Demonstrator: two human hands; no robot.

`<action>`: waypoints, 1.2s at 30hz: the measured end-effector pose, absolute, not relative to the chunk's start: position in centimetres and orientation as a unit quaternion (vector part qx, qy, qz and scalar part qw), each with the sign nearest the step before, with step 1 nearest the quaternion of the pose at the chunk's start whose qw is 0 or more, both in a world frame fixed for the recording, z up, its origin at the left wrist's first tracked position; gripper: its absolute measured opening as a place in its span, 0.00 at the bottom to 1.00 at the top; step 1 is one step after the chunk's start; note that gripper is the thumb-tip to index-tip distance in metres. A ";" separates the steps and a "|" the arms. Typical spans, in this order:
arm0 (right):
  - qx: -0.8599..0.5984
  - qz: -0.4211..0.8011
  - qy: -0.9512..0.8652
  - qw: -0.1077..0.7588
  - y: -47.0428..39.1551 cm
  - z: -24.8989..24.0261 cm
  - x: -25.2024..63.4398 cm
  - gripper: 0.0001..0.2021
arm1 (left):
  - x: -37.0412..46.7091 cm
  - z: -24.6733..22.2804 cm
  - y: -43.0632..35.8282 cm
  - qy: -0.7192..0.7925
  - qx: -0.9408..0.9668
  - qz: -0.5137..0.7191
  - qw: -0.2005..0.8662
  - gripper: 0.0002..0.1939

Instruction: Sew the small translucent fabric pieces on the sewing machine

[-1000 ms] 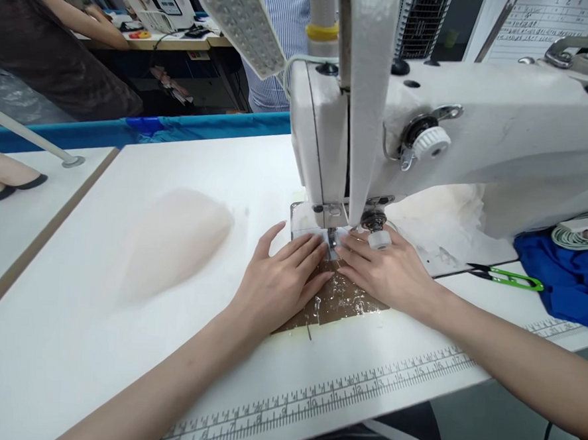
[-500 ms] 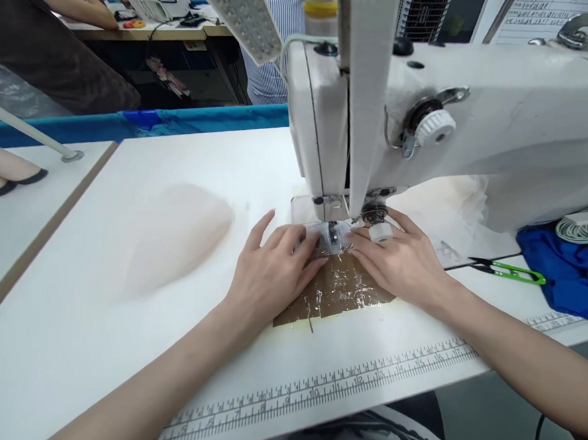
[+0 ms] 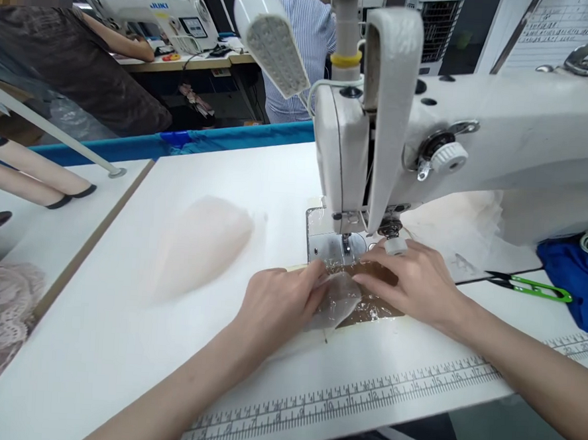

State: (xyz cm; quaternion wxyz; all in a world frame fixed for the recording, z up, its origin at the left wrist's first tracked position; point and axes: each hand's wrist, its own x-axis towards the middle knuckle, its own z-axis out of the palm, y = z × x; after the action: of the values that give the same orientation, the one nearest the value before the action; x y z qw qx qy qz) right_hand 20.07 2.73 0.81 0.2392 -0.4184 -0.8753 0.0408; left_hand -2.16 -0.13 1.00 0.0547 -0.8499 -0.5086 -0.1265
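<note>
My left hand (image 3: 283, 306) is closed on a piece of sheer whitish fabric (image 3: 339, 301), its fingers pinched in front of the needle plate. The fabric hangs over brown, tape-covered material (image 3: 378, 305) on the white table. My right hand (image 3: 414, 280) lies beside the presser foot (image 3: 345, 244) of the white sewing machine (image 3: 479, 125), fingers apart over the brown material, with no object visible in them. Metal of the needle plate (image 3: 322, 243) shows around the foot. To the left, a sheer cup-shaped piece (image 3: 213, 241) lies flat on the table.
Green-handled snips (image 3: 539, 288) and blue cloth (image 3: 574, 277) lie at the right. More sheer fabric (image 3: 468, 224) is behind my right hand. A printed ruler (image 3: 332, 405) runs along the front edge. Lace (image 3: 4, 315) lies far left. Two people are beyond the table.
The sheer fabric has come out from under the foot toward me, pinched in my left hand. My right hand's fingers have spread. The view has shifted, showing more at the left.
</note>
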 end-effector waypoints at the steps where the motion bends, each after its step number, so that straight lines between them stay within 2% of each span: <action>1: -0.430 0.090 -0.868 0.230 2.6 0.9 19.9 0.19 | -1.8 1.1 -0.4 -0.520 -0.839 -0.158 0.026 0.11; 3: -0.436 0.183 -0.854 0.217 2.4 1.2 19.6 0.17 | -1.2 1.6 -0.7 -0.526 -0.817 -0.232 -0.049 0.09; 6: -0.411 0.292 -0.835 0.221 2.3 1.4 19.5 0.07 | -0.7 2.6 -0.8 -0.514 -0.773 -0.314 -0.198 0.08; 10: -0.392 0.501 -0.743 0.209 2.3 1.6 19.8 0.06 | -0.9 3.3 -0.5 -0.535 -0.649 -0.301 -0.450 0.12; 12: -0.393 0.580 -0.688 0.186 2.4 1.8 19.9 0.06 | -1.1 3.3 -0.4 -0.532 -0.600 -0.290 -0.523 0.13; 14: -0.397 0.602 -0.669 0.181 2.3 2.1 19.8 0.05 | -1.1 3.2 -0.4 -0.533 -0.565 -0.285 -0.562 0.13; 19: -0.380 0.577 -0.687 0.227 2.2 2.2 19.5 0.05 | -1.0 3.0 0.0 -0.507 -0.539 -0.280 -0.611 0.11; 24: -0.414 0.575 -0.678 0.195 2.7 1.7 20.3 0.10 | -1.3 2.6 0.2 -0.488 -0.512 -0.270 -0.653 0.08; 27: -0.429 0.559 -0.683 0.193 2.9 1.6 20.6 0.10 | -1.5 2.5 0.2 -0.497 -0.516 -0.263 -0.646 0.08; 30: -0.443 0.549 -0.665 0.245 2.9 1.7 20.3 0.05 | -1.6 2.6 0.2 -0.500 -0.532 -0.261 -0.632 0.06; 36: -0.429 0.593 -0.616 0.291 2.4 1.6 19.6 0.04 | -0.9 2.8 -0.1 -0.506 -0.599 -0.273 -0.557 0.05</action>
State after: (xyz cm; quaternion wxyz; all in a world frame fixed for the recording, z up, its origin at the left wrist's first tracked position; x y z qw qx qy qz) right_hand 19.56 2.41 1.60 0.2905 -0.4288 -0.6165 0.5930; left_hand -0.95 -0.11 2.84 -0.5570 -0.5994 -0.5062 -0.2725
